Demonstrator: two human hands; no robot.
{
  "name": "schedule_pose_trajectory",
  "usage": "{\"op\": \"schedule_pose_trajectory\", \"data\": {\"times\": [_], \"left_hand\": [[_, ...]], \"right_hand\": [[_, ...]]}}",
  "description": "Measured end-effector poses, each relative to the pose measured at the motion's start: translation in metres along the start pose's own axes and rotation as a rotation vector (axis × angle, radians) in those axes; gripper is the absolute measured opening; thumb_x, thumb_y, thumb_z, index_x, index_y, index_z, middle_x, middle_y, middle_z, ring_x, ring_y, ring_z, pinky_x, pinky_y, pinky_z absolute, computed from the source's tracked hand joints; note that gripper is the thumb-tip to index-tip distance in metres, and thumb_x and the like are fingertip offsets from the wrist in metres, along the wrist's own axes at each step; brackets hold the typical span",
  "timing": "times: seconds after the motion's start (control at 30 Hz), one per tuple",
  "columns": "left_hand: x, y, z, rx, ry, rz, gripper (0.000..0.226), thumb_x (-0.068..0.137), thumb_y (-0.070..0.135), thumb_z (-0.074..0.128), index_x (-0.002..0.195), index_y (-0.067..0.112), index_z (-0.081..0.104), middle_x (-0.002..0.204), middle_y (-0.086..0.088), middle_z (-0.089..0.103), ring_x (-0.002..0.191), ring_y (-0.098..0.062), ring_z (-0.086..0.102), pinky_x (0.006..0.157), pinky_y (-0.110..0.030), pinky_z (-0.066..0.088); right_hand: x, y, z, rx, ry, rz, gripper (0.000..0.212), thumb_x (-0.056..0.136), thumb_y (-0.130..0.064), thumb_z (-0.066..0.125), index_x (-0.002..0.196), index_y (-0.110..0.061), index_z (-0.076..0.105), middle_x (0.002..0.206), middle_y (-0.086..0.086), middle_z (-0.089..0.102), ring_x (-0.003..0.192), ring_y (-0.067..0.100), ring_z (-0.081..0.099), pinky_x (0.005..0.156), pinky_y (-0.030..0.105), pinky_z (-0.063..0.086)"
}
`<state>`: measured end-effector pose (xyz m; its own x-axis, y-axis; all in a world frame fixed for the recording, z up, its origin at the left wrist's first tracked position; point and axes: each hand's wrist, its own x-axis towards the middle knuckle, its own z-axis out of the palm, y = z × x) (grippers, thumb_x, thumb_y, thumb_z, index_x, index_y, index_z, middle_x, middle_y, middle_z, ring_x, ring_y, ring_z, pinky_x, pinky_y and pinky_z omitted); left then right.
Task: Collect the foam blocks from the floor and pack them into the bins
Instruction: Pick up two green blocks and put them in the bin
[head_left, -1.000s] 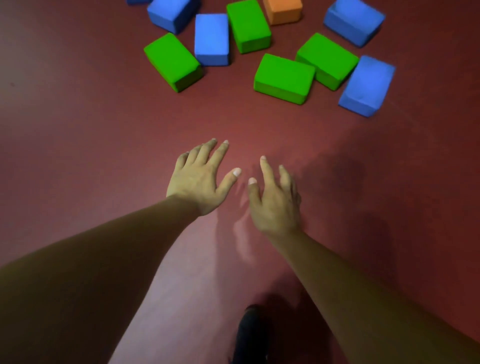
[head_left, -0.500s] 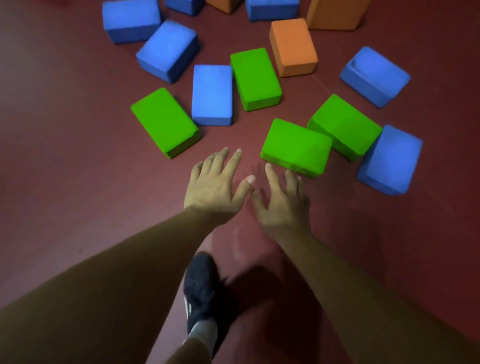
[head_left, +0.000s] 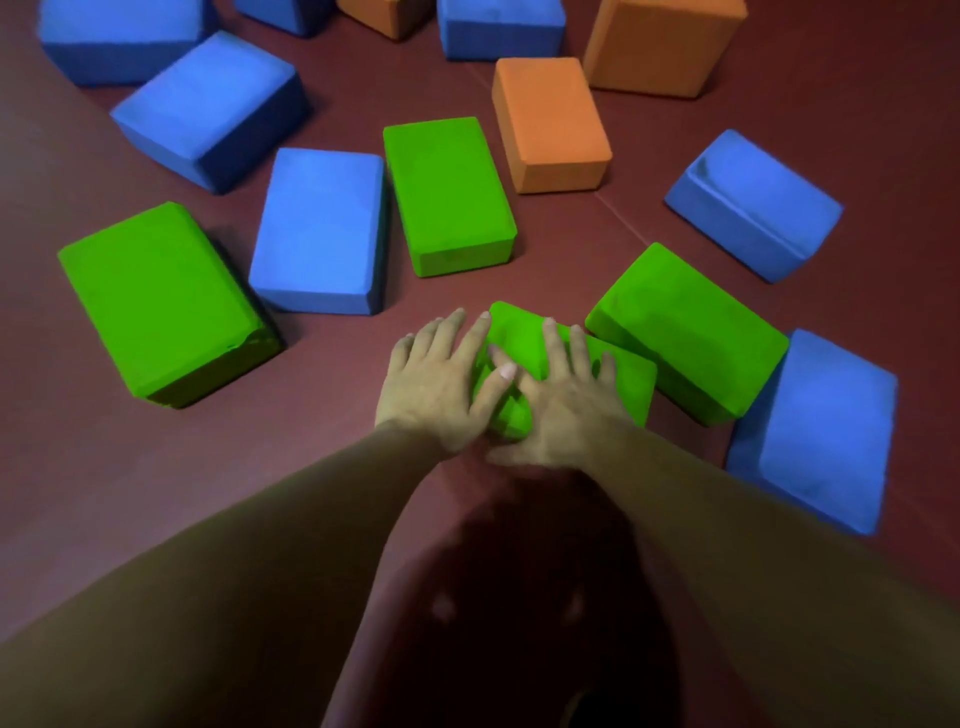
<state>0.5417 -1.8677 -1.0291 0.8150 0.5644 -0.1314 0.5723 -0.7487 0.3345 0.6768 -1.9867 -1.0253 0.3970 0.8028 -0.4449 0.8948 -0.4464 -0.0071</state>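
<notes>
A dark red floor (head_left: 104, 467) fills the view, strewn with foam blocks. The nearest green block (head_left: 626, 387) lies flat on it, just ahead of the person, and both hands are laid over its top. The left hand (head_left: 436, 384) covers the block's left end, its grip spread wide, with the thumb and forefinger over the green and the outer fingers over bare floor. The right hand (head_left: 566, 400) lies beside it over the middle of the block, its grip also spread with fingers straight. The two thumbs meet or cross. Whether the palms press the foam or sit just above it cannot be told.

A second green block (head_left: 685, 332) lies just beside the first on the right, with a blue block (head_left: 826, 436) against its far side. Further out lie a left green block (head_left: 156, 301), a middle blue block (head_left: 319, 228), a middle green block (head_left: 449, 192) and an orange block (head_left: 548, 122)
</notes>
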Motion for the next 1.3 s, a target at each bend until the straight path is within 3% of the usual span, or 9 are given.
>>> {"op": "schedule_pose_trajectory", "data": {"times": [0.1,0.17,0.33,0.47,0.7,0.83,0.97,1.17,1.3], "left_hand": [[0.032,-0.017,0.022,0.082,0.011,0.104,0.082,0.092,0.073,0.011,0.159,0.028,0.027,0.162,-0.006,0.033,0.147,-0.028,0.032,0.119,-0.049,0.022],[0.054,-0.035,0.023,0.14,0.023,0.153,0.083,0.092,0.074,0.009,0.159,0.028,0.028,0.161,-0.006,0.035,0.146,-0.028,0.033,0.118,-0.049,0.024],[0.089,-0.074,-0.009,0.243,0.068,0.217,0.09,0.088,0.078,0.0,0.159,0.03,0.027,0.16,-0.005,0.035,0.146,-0.027,0.032,0.119,-0.048,0.022],[0.096,-0.103,-0.045,0.215,0.178,0.084,0.093,0.084,0.077,0.003,0.157,0.028,0.032,0.159,-0.006,0.036,0.145,-0.027,0.034,0.117,-0.046,0.024],[0.05,-0.184,-0.069,0.215,0.212,-0.244,0.096,0.08,0.08,-0.001,0.158,0.032,0.028,0.161,-0.007,0.031,0.146,-0.029,0.031,0.115,-0.047,0.026],[0.036,-0.227,-0.072,0.199,0.176,-0.453,0.081,0.092,0.078,0.018,0.159,0.033,0.02,0.166,-0.006,0.02,0.151,-0.031,0.019,0.117,-0.059,0.019],[0.036,-0.25,-0.078,0.127,0.146,-0.626,0.082,0.093,0.078,0.02,0.161,0.034,0.008,0.169,-0.004,0.008,0.155,-0.032,0.005,0.115,-0.072,0.01],[0.042,-0.256,-0.062,0.029,0.068,-0.697,0.083,0.091,0.081,0.018,0.16,0.039,0.002,0.17,0.002,-0.004,0.156,-0.031,-0.006,0.108,-0.081,0.001],[0.037,-0.256,-0.05,0.039,-0.002,-0.666,0.086,0.088,0.084,0.014,0.159,0.037,0.012,0.17,0.004,-0.004,0.156,-0.029,-0.007,0.106,-0.082,0.0]], "right_hand": [[0.031,0.03,0.008,-0.185,-0.054,-0.109,0.136,0.048,-0.098,0.059,0.147,-0.058,-0.025,0.162,0.018,-0.032,0.151,0.05,-0.014,0.114,0.075,0.005],[0.045,0.044,0.005,-0.203,-0.073,-0.138,0.139,0.046,-0.099,0.059,0.139,-0.061,-0.036,0.162,0.021,-0.031,0.152,0.05,-0.006,0.115,0.074,0.009],[0.064,0.033,-0.009,-0.17,0.097,-0.137,0.127,0.052,-0.101,0.05,0.147,-0.061,-0.023,0.165,0.026,-0.004,0.142,0.046,0.027,0.11,0.058,0.033],[0.1,-0.024,-0.043,0.044,0.165,0.01,0.121,0.054,-0.101,0.05,0.148,-0.064,-0.017,0.167,0.018,-0.012,0.145,0.044,0.022,0.111,0.058,0.029],[0.129,-0.11,-0.046,0.201,0.251,0.09,0.122,0.053,-0.099,0.055,0.154,-0.058,0.001,0.169,0.013,-0.004,0.146,0.043,0.021,0.111,0.055,0.027],[0.135,-0.133,-0.03,0.244,0.202,0.079,0.121,0.054,-0.099,0.054,0.154,-0.059,-0.003,0.168,0.014,-0.005,0.147,0.043,0.02,0.112,0.056,0.028],[0.135,-0.146,-0.007,0.104,0.19,0.098,0.121,0.055,-0.104,0.043,0.154,-0.057,-0.008,0.167,0.018,-0.007,0.146,0.045,0.017,0.112,0.06,0.025],[0.138,-0.146,-0.001,0.088,0.206,0.116,0.119,0.055,-0.106,0.036,0.152,-0.057,-0.013,0.167,0.017,-0.008,0.147,0.044,0.014,0.111,0.061,0.024],[0.138,-0.148,-0.002,0.09,0.198,0.121,0.12,0.054,-0.105,0.037,0.152,-0.058,-0.013,0.167,0.016,-0.009,0.147,0.044,0.013,0.111,0.061,0.023]]}}
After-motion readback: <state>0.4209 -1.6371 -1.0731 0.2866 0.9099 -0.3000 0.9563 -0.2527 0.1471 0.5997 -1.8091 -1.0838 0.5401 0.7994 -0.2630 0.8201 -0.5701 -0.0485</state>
